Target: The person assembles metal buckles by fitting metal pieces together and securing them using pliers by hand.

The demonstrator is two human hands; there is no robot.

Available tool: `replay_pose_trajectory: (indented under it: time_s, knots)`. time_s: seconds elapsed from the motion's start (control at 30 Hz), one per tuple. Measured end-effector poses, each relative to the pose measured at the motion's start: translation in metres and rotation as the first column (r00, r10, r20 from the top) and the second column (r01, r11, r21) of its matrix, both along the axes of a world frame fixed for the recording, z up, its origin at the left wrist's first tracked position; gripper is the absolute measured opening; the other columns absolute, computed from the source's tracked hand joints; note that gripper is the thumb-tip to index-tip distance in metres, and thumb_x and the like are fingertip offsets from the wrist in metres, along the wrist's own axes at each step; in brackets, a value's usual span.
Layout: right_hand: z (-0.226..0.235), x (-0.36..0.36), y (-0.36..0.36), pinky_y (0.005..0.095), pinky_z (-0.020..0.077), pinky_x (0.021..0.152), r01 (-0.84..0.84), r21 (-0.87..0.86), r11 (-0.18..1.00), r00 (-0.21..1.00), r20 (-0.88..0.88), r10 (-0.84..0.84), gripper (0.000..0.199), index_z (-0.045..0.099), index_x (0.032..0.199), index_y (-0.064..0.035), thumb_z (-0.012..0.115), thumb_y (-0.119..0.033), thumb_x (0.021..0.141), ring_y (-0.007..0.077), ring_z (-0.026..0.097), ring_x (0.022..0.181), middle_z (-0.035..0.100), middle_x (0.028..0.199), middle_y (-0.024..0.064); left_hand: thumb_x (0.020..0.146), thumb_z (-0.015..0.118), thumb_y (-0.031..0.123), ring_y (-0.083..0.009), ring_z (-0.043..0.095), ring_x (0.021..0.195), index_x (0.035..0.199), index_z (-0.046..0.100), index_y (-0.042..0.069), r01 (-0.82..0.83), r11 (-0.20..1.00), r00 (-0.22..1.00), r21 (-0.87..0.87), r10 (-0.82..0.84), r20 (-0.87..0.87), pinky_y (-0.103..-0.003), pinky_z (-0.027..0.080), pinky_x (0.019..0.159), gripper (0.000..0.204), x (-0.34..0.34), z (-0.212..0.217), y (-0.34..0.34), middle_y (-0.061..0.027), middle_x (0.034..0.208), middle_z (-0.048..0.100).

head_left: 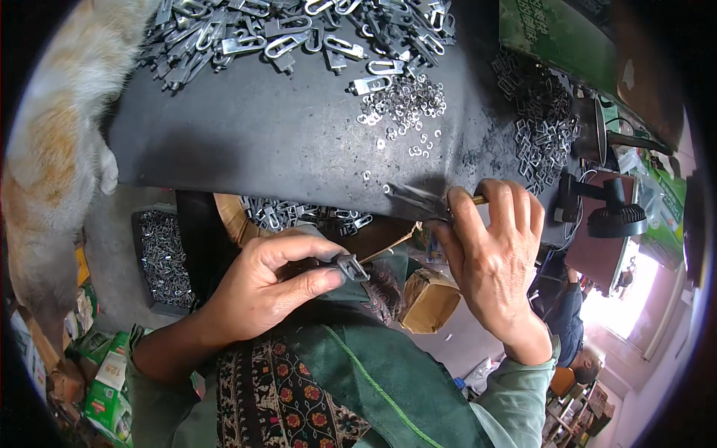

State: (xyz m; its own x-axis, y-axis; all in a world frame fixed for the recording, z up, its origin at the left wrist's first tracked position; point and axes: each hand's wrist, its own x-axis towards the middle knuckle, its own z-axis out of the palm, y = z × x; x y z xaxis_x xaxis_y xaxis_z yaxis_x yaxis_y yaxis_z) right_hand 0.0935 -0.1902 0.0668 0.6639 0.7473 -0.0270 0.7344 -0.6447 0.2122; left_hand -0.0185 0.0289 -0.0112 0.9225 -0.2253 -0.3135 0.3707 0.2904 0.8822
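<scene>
My left hand (pixel 272 287) pinches a small metal clip piece (pixel 351 267) between thumb and fingers, its rectangular loop facing right, just in front of the table edge. My right hand (pixel 497 254) is closed round a pair of pliers (pixel 420 201). A bit of yellow handle shows at the fingers, and the dark jaws, blurred, point left at the table's edge. Close to their tips lies a small open ring (pixel 388 189). Farther back is a loose pile of such rings (pixel 407 104), next to a heap of shiny looped metal latches (pixel 299 37).
An orange-and-white cat (pixel 60 127) lies along the left side of the dark table (pixel 254 127). Dark metal frames (pixel 545 142) are heaped at right, near a small black fan (pixel 616 218). Below stand a parts crate (pixel 168 257) and a cardboard box (pixel 429 302). Another person (pixel 571 328) is at far right.
</scene>
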Motion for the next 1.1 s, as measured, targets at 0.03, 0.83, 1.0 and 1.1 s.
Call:
replay_pose_trajectory:
  time_s: [0.03,0.83,1.0,1.1]
  knots:
    - [-0.001,0.002,-0.001,0.0434,0.0360,0.085,-0.002,0.000,1.000,1.000,0.001,0.002,0.041,0.058,0.104,-0.0097,0.075,-0.025,0.070,0.0280,0.050,0.097,0.049,0.098,0.0105,0.089,0.065,0.007,-0.0077,0.057,0.079,0.103,0.065,-0.005,-0.002,1.000,1.000,0.000,0.002,0.001,-0.024,0.046,0.071,0.019,0.000,0.000,0.000,-0.0062,0.089,0.065]
    - [0.000,0.025,0.007,0.0413,0.0381,0.082,-0.181,-0.032,0.983,0.983,-0.029,0.180,0.038,0.056,0.100,-0.0101,0.070,-0.022,0.066,0.0259,0.051,0.093,0.049,0.092,0.0078,0.087,0.067,0.007,-0.0092,0.060,0.080,0.102,0.066,-0.005,0.041,0.999,0.999,-0.004,-0.041,-0.014,-0.025,0.047,0.073,0.019,0.006,0.006,0.002,-0.0074,0.089,0.066]
    - [0.021,0.033,0.012,0.0385,0.0405,0.072,-0.278,0.056,0.959,0.940,-0.187,0.284,0.038,0.058,0.096,-0.0082,0.074,-0.026,0.066,0.0242,0.052,0.083,0.049,0.086,0.0066,0.088,0.064,0.004,-0.0042,0.053,0.070,0.103,0.066,-0.003,-0.015,1.000,0.996,-0.024,0.013,-0.093,-0.020,0.043,0.062,0.017,0.011,0.017,0.004,-0.0028,0.088,0.064]
    - [0.022,0.037,0.013,0.0356,0.0407,0.061,-0.368,0.172,0.914,0.875,-0.270,0.403,0.038,0.060,0.092,-0.0064,0.073,-0.030,0.066,0.0227,0.053,0.071,0.049,0.077,0.0055,0.088,0.063,0.004,-0.0019,0.045,0.063,0.102,0.066,-0.002,-0.089,0.986,0.988,-0.143,0.069,-0.138,-0.018,0.036,0.055,0.016,0.013,0.015,0.002,0.0005,0.084,0.061]
